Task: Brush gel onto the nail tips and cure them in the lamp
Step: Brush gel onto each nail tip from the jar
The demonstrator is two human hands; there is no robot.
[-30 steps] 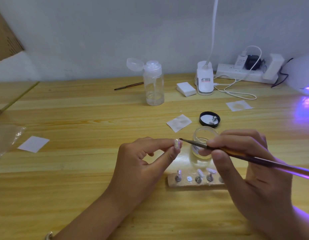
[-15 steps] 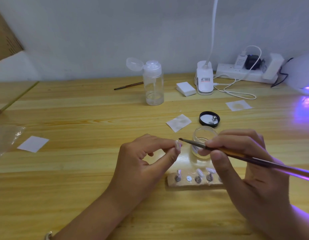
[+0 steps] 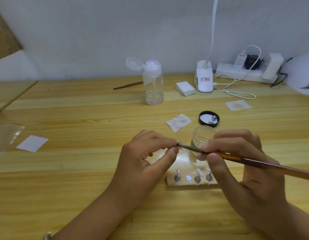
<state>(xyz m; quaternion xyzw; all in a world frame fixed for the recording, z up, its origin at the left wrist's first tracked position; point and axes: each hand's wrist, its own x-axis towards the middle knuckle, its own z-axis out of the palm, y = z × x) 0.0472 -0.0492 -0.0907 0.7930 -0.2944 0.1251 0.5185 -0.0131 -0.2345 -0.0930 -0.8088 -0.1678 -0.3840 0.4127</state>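
My left hand (image 3: 146, 158) pinches a small nail tip (image 3: 178, 144) between thumb and forefinger, above the table. My right hand (image 3: 237, 161) grips a thin brown brush (image 3: 264, 166) like a pen, and its bristle end touches the nail tip. Behind the brush stands an open clear gel jar (image 3: 202, 137). Below my hands lies a wooden holder (image 3: 190, 181) with several metal pegs, some carrying nail tips. The white curing lamp (image 3: 301, 73) sits at the far right edge, partly out of view.
The jar's black lid (image 3: 209, 119) lies behind the jar. White wipes (image 3: 178, 122) (image 3: 238, 105) (image 3: 32, 143), a clear pump bottle (image 3: 153, 84), a second brush (image 3: 127, 85), a pad stack (image 3: 185, 88), a desk lamp base (image 3: 204, 80) and a power strip (image 3: 244, 73) sit further back.
The brush tip has moved left onto the nail tip, which my left hand has turned. The purple glow at the right has gone out.
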